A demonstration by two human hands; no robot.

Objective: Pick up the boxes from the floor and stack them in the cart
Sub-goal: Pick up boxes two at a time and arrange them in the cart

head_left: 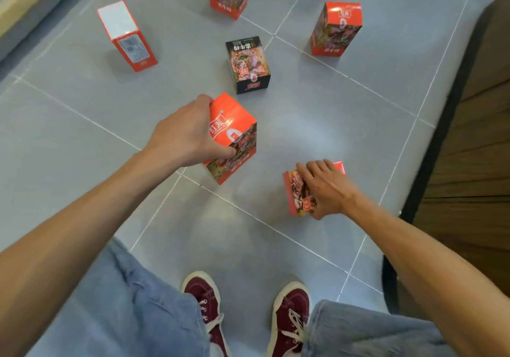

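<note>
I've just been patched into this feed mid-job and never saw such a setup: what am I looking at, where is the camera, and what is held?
There is no machine: a person works bare-handed, and the one camera sits on their head, looking down past the arms to the shoes and the tiled floor. The left hand grips a tilted red box. The right hand closes round a second red box lying on the floor. Further off are a black box, another red box and a box with a white face. No cart is in view.
</note>
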